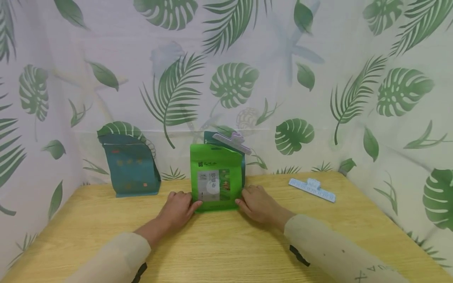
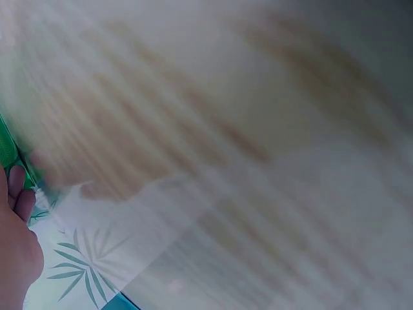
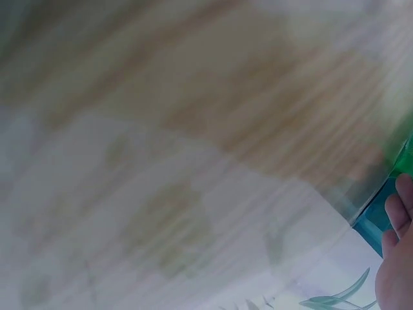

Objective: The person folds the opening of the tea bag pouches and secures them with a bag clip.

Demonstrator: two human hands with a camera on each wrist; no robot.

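Note:
A bright green tea bag (image 1: 216,179) with a printed label stands upright on the table, near the back. My left hand (image 1: 179,208) grips its lower left side, thumb at the front face. On the opposite lower side my right hand (image 1: 261,204) holds it, thumb likewise at the front. Directly behind stands a teal bag (image 1: 209,136), mostly hidden, showing at the top and right edge. A purple sealing clip (image 1: 231,142) lies slanted across the top there; what it clamps I cannot tell. Both wrist views show only some fingers beside the bags.
Another teal bag (image 1: 133,167) stands at the back left of the wooden table (image 1: 226,243), its top folded over. A light blue sealing clip (image 1: 312,190) lies on the table at the right. Leaf-patterned cloth (image 1: 247,51) hangs behind and at both sides.

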